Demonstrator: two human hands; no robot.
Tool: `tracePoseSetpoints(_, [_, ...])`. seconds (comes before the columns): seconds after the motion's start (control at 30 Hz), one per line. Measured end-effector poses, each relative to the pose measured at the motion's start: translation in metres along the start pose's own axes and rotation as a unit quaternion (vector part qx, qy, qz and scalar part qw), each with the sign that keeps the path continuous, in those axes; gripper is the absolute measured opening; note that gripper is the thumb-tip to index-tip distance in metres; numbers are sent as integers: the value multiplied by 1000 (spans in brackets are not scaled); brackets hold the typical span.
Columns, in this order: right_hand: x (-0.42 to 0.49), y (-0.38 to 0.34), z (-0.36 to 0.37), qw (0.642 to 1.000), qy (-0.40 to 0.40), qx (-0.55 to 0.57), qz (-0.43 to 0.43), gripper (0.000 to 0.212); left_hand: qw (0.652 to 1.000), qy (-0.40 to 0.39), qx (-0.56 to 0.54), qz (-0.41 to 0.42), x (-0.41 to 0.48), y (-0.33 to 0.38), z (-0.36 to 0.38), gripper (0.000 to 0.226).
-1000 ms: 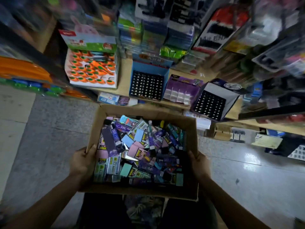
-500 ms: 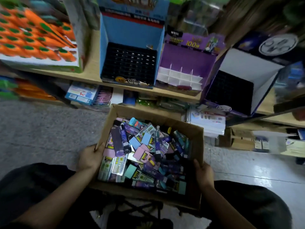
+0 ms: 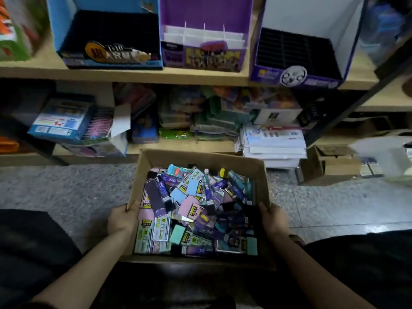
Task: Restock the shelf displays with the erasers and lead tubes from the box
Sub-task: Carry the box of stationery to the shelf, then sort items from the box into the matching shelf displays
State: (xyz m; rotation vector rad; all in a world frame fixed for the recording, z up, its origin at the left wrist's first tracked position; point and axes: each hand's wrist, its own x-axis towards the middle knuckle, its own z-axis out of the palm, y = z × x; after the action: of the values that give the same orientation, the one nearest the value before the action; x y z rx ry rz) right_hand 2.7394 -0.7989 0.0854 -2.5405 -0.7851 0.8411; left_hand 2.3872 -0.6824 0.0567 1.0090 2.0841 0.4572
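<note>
— Where is the open brown cardboard box (image 3: pixel 200 158)?
— Near, low before the wooden shelf (image 3: pixel 133 75). The left hand (image 3: pixel 121 219) grips its left wall and the right hand (image 3: pixel 273 219) its right wall, each thumb hooked over the rim.
— And the stock?
— A mixed heap of pastel erasers and purple lead tubes (image 3: pixel 196 210) fills the box. On the far shelf stand a blue cardboard display (image 3: pixel 64 30) at left, a purple display with white dividers (image 3: pixel 200 16) in the middle, and a white-walled display with black grid (image 3: pixel 307 16) at right.
</note>
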Motion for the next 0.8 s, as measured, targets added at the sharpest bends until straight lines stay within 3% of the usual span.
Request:
tracePoseSetpoints(0.2, [-8, 28, 8, 995, 2, 97, -16, 29, 997, -8, -77, 6, -14, -3, 19, 34])
tracePoseSetpoints(0.5, [-28, 55, -1, 989, 22, 142, 14, 29, 996, -27, -67, 55, -42, 4, 7, 29])
tracePoseSetpoints(0.8, [-16, 62, 13, 974, -23, 224, 15, 27, 995, -40, -77, 52, -39, -22, -1, 28])
